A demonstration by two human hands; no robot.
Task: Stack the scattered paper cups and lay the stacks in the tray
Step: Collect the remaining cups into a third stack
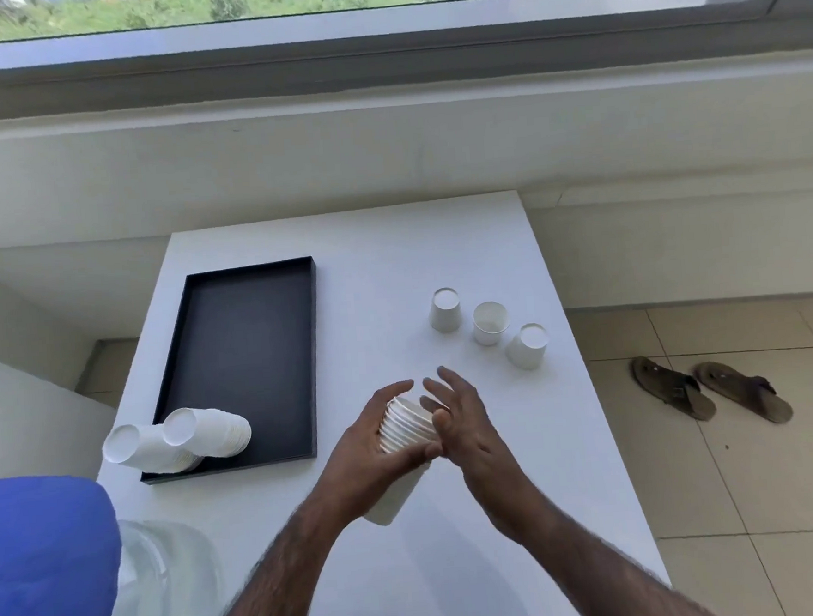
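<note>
My left hand (373, 447) grips a stack of white paper cups (406, 433) above the white table (459, 544), tilted with its rims pointing up and to the right. My right hand (460, 414) is next to the stack's rim end with its fingers spread and straight, its thumb touching the cups. Three single white cups stand at the right: one upside down (444, 311), one upright (490, 323), one upside down (526, 346). A black tray (248, 347) lies at the left, with two cup stacks (178, 441) lying at its near left corner.
A blue cloth (42, 564) and a clear plastic object (158, 575) fill the near left. A pair of dark sandals (708, 390) lies on the tiled floor right of the table. A white wall and a window ledge rise behind the table.
</note>
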